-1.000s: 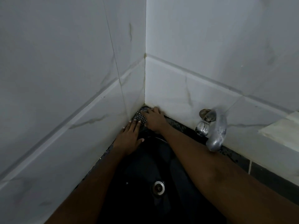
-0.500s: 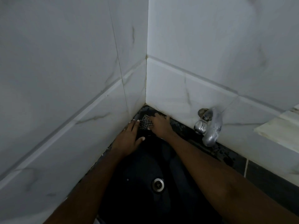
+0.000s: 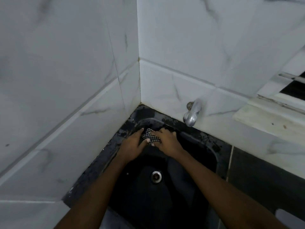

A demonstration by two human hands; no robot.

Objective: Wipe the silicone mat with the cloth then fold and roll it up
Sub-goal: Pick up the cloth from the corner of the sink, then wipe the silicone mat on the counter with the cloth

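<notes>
A small black-and-white checkered cloth (image 3: pixel 149 137) is bunched between both hands at the far left rim of a black sink (image 3: pixel 212 156). My left hand (image 3: pixel 132 146) holds its left side, thumb across it. My right hand (image 3: pixel 165 141) grips its right side with curled fingers. A dark sheet, possibly the silicone mat (image 3: pixel 179 172), lies draped inside the basin below my right forearm; it is hard to tell in the dim light.
A chrome tap (image 3: pixel 192 114) juts from the back wall, right of the hands. White marble-look tiled walls close in at left and back. The drain (image 3: pixel 156 176) sits mid-basin. A pale ledge (image 3: pixel 270 119) and window frame are at right.
Both hands have drawn the cloth away from the corner toward the basin and now hold it between them. The camera view has shifted, showing more of the sink.
</notes>
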